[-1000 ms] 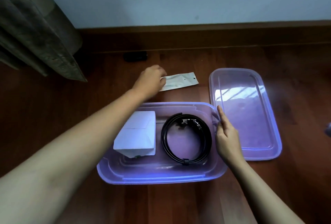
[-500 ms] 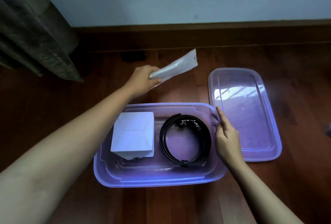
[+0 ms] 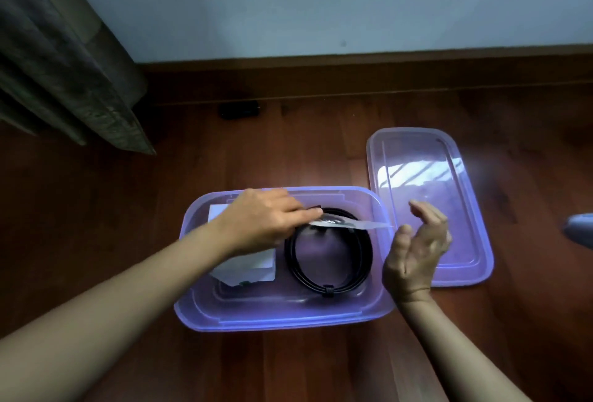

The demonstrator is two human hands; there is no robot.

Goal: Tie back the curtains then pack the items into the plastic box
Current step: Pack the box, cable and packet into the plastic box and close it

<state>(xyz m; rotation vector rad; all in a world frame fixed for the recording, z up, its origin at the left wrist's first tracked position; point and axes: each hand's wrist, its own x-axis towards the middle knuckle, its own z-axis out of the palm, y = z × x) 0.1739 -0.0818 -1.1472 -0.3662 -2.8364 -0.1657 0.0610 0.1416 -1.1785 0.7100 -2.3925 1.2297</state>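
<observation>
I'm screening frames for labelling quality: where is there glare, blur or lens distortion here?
Head view: window glare streaks the lid; motion blur softens the right hand and the flat packet pinched in the left hand; wide-angle bending curves the skirting board; the plastic box stays reasonably sharp.

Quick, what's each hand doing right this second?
Left hand: closed, its grip on a flat white packet over the plastic box.
Right hand: open, palm up, holding nothing, beside the box.
</observation>
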